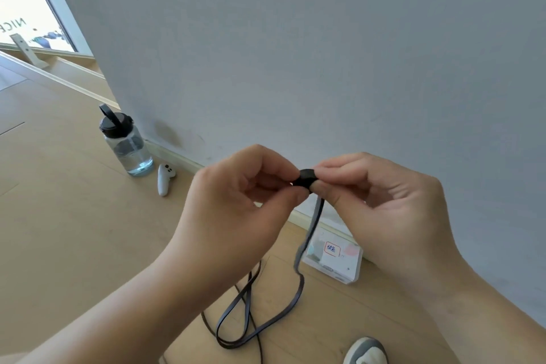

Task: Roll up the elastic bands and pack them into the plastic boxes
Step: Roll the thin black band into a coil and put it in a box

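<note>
The roll (pixel 305 177) is pinched between your left hand (pixel 236 210) and right hand (pixel 378 201), and the band (pixel 313 223) hangs from it to the floor (pixel 74 230) below. The box (pixel 334 257) lies beneath your right hand against the wall (pixel 295 53). The bottle (pixel 127 145) and controller (pixel 164 179) sit left of your left hand.

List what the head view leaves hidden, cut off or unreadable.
- Rolled band, head view: mostly covered by the left hand and right hand; turns uncountable.
- Plastic box, head view: contents blurred; label too small to read.
- Loose band, head view: one strand runs off the bottom edge.
</note>
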